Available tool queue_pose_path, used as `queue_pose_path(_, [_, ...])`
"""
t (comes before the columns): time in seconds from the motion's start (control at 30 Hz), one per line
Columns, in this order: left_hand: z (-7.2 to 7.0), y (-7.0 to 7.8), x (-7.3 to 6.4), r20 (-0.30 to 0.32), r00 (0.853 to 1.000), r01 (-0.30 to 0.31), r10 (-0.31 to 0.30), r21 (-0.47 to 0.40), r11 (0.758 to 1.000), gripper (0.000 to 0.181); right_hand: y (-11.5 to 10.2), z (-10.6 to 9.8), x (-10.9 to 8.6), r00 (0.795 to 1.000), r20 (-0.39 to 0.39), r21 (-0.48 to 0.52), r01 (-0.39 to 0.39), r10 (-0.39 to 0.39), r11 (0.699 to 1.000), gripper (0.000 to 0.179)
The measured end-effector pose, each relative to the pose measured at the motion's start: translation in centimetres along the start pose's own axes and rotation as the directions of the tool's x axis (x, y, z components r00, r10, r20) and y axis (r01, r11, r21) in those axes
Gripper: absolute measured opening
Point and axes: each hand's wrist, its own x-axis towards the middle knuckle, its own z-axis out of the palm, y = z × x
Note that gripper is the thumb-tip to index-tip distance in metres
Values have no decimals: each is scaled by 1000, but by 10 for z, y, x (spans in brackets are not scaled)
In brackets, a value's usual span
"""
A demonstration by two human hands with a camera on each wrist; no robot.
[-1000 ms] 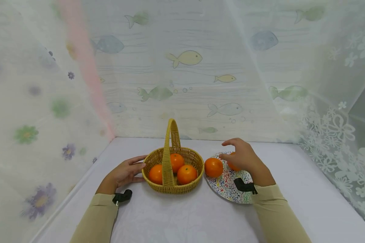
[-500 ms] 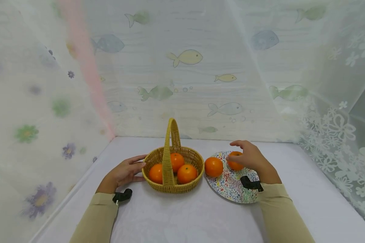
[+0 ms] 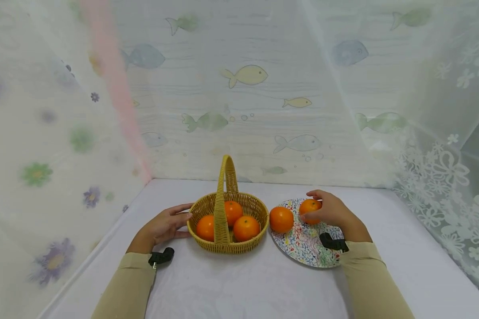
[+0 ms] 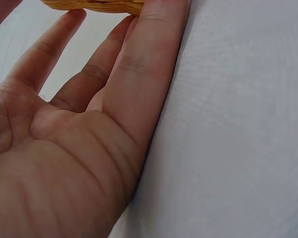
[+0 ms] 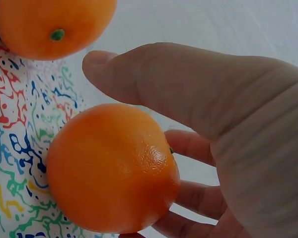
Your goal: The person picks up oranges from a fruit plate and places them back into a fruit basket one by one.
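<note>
A yellow woven basket (image 3: 228,247) with a tall handle holds three oranges, one of them the front right orange (image 3: 246,228). My left hand (image 3: 165,228) rests its spread fingertips against the basket's left side; the left wrist view shows them reaching the basket's edge (image 4: 109,6). On a round, colourfully patterned plate (image 3: 309,248) lie two more oranges. My right hand (image 3: 335,212) is around the farther right orange (image 3: 309,209), its fingers behind the fruit. In the right wrist view the thumb stands a little off this orange (image 5: 111,168). The plate's left orange (image 3: 281,219) sits close to the basket.
A white cloth covers the table (image 3: 239,288). Behind it hangs a curtain (image 3: 247,106) printed with fish, and flowered curtains (image 3: 56,177) close off the sides. Dark wrist cameras (image 3: 161,256) are strapped on both sleeves.
My right hand has shifted right and down over the plate, then its fingers and thumb have come in closer around the right orange. The left hand and the basket stay put.
</note>
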Motion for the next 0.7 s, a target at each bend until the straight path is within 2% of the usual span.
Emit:
queue_pose_path(0.2, [0, 0, -1, -18, 1000, 8, -8, -4, 1000, 66, 2, 1, 0, 1000, 4, 15, -24, 24, 1000, 89])
queue_pose_path(0.47, [-1, -1, 1, -12, 1000, 10, -10, 4, 1000, 65, 4, 1, -2, 999, 27, 25, -46, 45, 999, 96])
queue_pose_path(0.7, [-1, -1, 1, -16, 1000, 11, -11, 5, 1000, 65, 7, 1, -3, 997, 43, 27, -59, 58, 998, 91])
